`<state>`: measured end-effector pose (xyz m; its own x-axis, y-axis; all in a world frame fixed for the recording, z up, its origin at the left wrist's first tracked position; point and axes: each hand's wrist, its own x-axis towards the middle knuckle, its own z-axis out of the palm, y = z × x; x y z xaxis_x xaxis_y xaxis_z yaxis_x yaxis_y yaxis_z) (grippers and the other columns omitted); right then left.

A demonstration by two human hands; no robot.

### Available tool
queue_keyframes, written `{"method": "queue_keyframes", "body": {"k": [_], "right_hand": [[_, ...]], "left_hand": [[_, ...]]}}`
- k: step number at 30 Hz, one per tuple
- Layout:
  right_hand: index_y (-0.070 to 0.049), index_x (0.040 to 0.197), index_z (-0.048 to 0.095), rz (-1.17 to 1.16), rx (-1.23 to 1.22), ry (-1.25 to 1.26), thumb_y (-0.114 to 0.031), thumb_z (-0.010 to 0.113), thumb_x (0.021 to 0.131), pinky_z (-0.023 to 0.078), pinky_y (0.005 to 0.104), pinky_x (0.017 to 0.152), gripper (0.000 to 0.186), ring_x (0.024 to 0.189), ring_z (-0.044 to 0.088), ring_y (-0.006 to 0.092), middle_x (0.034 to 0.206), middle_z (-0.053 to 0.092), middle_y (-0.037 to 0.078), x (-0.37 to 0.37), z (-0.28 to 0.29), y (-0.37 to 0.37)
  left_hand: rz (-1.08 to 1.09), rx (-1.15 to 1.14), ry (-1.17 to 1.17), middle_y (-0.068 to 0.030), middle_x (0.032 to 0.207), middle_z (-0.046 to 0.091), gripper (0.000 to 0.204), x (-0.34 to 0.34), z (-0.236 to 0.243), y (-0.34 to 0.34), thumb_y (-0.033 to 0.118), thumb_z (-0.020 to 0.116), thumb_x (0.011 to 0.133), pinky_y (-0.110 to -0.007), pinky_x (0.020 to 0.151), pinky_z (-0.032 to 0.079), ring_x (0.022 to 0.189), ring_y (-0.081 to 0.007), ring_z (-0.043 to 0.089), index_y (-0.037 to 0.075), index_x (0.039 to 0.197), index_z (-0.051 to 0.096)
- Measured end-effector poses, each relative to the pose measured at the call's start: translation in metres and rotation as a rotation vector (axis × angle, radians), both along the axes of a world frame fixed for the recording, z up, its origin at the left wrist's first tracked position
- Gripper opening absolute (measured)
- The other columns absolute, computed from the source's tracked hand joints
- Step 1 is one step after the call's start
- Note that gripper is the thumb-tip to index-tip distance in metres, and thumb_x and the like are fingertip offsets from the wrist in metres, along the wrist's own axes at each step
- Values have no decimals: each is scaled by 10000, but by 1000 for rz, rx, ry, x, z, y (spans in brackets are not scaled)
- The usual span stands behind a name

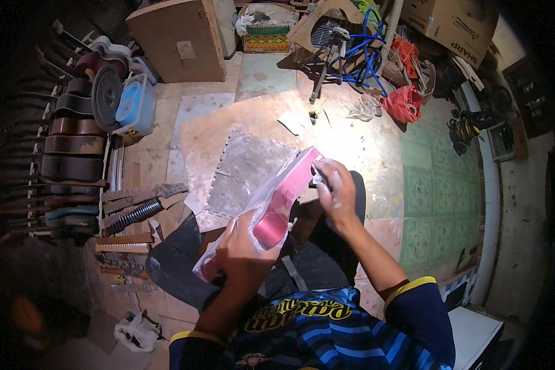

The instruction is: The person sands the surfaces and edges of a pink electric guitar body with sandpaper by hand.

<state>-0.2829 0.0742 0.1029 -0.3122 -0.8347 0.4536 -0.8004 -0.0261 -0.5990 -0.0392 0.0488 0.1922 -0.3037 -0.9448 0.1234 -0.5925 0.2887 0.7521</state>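
Left hand (pixel 248 243) grips the pink body (pixel 290 194); right hand (pixel 338 192) pinches white material (pixel 317 177) at its far end.

Glossy, white-dusted pink guitar body (pixel 291 187), matt cardboard box (pixel 453 26), translucent plastic tub (pixel 144 110)

On the tiled floor (pixel 438 209) lie a brown sheet (pixel 198 137) and a red bag (pixel 402 103).
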Motion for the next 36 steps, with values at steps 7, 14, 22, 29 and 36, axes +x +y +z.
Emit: {"method": "queue_keyframes", "body": {"k": [7, 14, 22, 29, 36], "right_hand": [[-69, 1224, 709, -40, -13, 57, 11, 696, 764, 545, 433, 938, 467, 1070, 681, 345, 1192, 706, 158, -2, 7, 1], [-43, 1202, 720, 69, -62, 96, 44, 676, 735, 541, 440, 911, 477, 1043, 679, 374, 1128, 708, 174, 3, 3, 9], [-54, 1234, 723, 49, -37, 69, 44, 678, 731, 550, 428, 910, 514, 1058, 687, 366, 1192, 710, 195, -3, -1, 7], [-78, 1253, 723, 78, -76, 140, -35, 722, 741, 550, 428, 928, 515, 1071, 683, 355, 1246, 697, 166, 0, -15, 13], [-36, 1207, 729, 71, -41, 45, 32, 676, 734, 552, 436, 962, 480, 1106, 687, 369, 1238, 701, 181, 11, -7, 20]], "left_hand": [[-41, -58, 19, -203, 1067, 725, 576, 2, -4, 4, 246, 953, 718, -458, 887, 558, 1001, -385, 721, 20, 1169, 675], [-56, -67, 15, -199, 1052, 723, 582, 4, -6, 5, 236, 945, 724, -463, 869, 559, 976, -388, 722, 19, 1183, 660], [-37, -44, 14, -202, 1034, 720, 571, 3, -3, 3, 238, 937, 718, -461, 852, 559, 963, -393, 716, 33, 1178, 669], [-62, -74, 48, -209, 999, 711, 535, 2, -2, 0, 220, 909, 735, -478, 791, 558, 921, -429, 695, 33, 1176, 669], [-66, -150, 52, -206, 980, 717, 542, -1, -2, 0, 230, 933, 726, -475, 758, 564, 903, -418, 703, 16, 1153, 678]]}}
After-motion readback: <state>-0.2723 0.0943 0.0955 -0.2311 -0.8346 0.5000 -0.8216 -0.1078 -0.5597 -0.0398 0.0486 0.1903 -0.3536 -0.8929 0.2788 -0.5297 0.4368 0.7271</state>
